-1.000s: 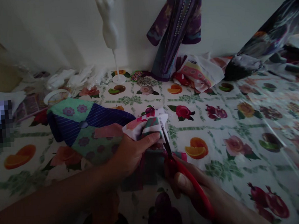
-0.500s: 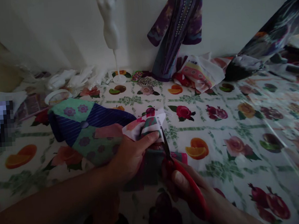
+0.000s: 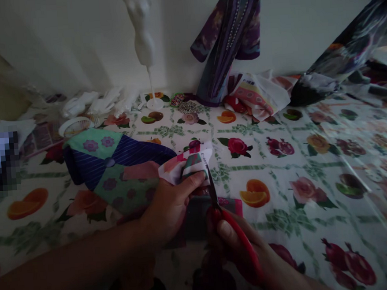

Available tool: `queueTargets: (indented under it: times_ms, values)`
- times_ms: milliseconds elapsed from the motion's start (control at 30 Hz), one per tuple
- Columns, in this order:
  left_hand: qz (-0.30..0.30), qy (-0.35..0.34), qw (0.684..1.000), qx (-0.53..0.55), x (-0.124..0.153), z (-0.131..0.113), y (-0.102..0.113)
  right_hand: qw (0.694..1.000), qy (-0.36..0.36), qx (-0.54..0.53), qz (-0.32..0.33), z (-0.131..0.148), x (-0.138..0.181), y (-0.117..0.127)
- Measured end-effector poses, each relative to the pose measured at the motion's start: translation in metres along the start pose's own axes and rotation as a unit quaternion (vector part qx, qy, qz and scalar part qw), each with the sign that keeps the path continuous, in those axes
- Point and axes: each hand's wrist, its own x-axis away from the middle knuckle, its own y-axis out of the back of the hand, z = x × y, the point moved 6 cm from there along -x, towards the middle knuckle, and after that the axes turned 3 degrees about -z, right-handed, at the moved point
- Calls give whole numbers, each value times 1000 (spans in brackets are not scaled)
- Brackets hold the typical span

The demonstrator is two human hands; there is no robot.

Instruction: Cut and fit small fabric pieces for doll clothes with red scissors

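Note:
My left hand (image 3: 171, 199) grips a printed piece of fabric (image 3: 194, 162), thumb on top, its white edge with small black lettering sticking out to the right. My right hand (image 3: 231, 239) is closed around the red handles of a pair of scissors (image 3: 243, 247). The dark blades point up and away from me and lie against the fabric's white edge, just right of my left thumb. Below both hands spreads a dark cloth with a pink border (image 3: 231, 205). Left of my left hand lies a green and navy patchwork piece (image 3: 110, 162) with a round button at its centre.
A small white dress form (image 3: 144, 33) stands at the back wall, beside a purple doll-sized robe (image 3: 229, 45). Crumpled printed fabric (image 3: 259, 96) and two beaded pieces (image 3: 187, 106) lie near them. Wrapped white items (image 3: 94, 102) rest back left. A fruit-patterned tablecloth (image 3: 275, 183) covers the table.
The scissors and my right hand have shifted slightly left, with the blades seeming closer together along the fabric's edge. My left hand and the fabric have barely moved.

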Motion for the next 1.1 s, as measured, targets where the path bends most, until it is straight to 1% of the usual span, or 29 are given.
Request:
queueTargets:
  times_ms: [67, 200, 367, 533, 633, 800, 1000, 1100]
  values:
    - [-1, 4, 1000, 4, 0, 0, -1, 1000, 5, 11, -9, 0, 0, 0]
    - [-7, 6, 1000, 8, 0, 0, 0, 1000, -3, -8, -16, -2, -1, -1]
    - [-11, 22, 999, 24, -1, 5, 3, 1000, 14, 1, -22, -8, 0, 2]
    - [-3, 5, 1000, 15, -2, 5, 2, 1000, -16, -22, -5, -15, 1, 1]
    - [-11, 11, 1000, 12, -2, 7, 4, 1000, -17, -24, -10, -11, 1, 1]
    - [-14, 17, 1000, 12, -2, 9, 6, 1000, 19, -12, -10, -5, -1, 0]
    - [-6, 10, 1000, 18, -3, 7, 5, 1000, 25, -6, -18, -5, -1, 2]
    - [-1, 9, 1000, 18, -3, 7, 4, 1000, 16, -6, -20, -6, 0, 3]
